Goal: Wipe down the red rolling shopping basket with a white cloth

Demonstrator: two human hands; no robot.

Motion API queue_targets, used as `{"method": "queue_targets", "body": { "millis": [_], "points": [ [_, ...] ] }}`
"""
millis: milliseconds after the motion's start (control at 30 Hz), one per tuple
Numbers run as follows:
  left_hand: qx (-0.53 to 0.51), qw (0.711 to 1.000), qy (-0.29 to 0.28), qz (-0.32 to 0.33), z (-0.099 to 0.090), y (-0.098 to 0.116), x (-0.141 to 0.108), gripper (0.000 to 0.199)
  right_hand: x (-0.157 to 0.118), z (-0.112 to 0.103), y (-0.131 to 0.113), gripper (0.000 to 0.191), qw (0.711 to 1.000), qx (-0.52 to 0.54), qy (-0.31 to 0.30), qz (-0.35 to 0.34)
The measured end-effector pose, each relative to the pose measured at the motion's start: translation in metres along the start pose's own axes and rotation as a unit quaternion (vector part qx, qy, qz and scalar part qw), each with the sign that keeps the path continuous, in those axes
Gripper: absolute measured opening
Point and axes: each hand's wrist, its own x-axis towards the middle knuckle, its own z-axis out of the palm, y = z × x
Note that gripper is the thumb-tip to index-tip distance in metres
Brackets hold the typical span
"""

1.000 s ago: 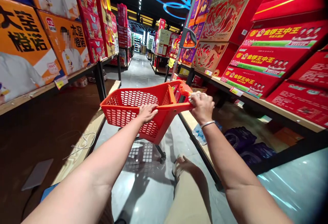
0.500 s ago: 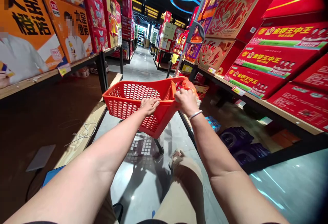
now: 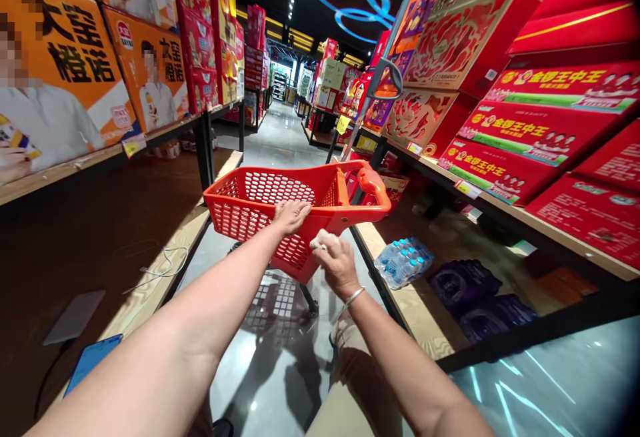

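Observation:
A red plastic shopping cart (image 3: 345, 217) with perforated basket walls stands in the aisle before me, turned sideways, its handle to the right. My left hand (image 3: 292, 215) grips the near top rim, fingers laid over the edge. Just below that rim, against the cart's outer side, my right hand (image 3: 340, 263) clutches a crumpled white cloth (image 3: 325, 242). A silvery bracelet (image 3: 354, 297) circles the right wrist.
Shelves with orange cartons (image 3: 75, 77) line the left side, red boxes (image 3: 530, 123) the right. Shrink-wrapped water bottles (image 3: 404, 262) and purple packs (image 3: 465, 283) sit low at right. A blue-screened device (image 3: 95, 357) and a white cable (image 3: 167, 260) lie at lower left.
My right hand has left the cart's handle and come down and left to the basket's outer side, with the white cloth now plainly in view. My left hand stays on the rim.

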Motion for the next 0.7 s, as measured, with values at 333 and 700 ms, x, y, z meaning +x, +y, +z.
{"method": "queue_targets", "body": {
  "millis": [333, 700],
  "points": [
    [-0.02, 1.0, 0.003, 0.01, -0.006, 0.001, -0.012, 0.034, 0.064, -0.132, 0.104, 0.033, 0.999, -0.043, -0.023, -0.02],
    [-0.03, 0.999, 0.012, -0.004, -0.022, 0.02, -0.018, 0.041, 0.056, -0.134, 0.1, 0.059, 0.99, 0.094, -0.002, 0.101]
  ]
}}
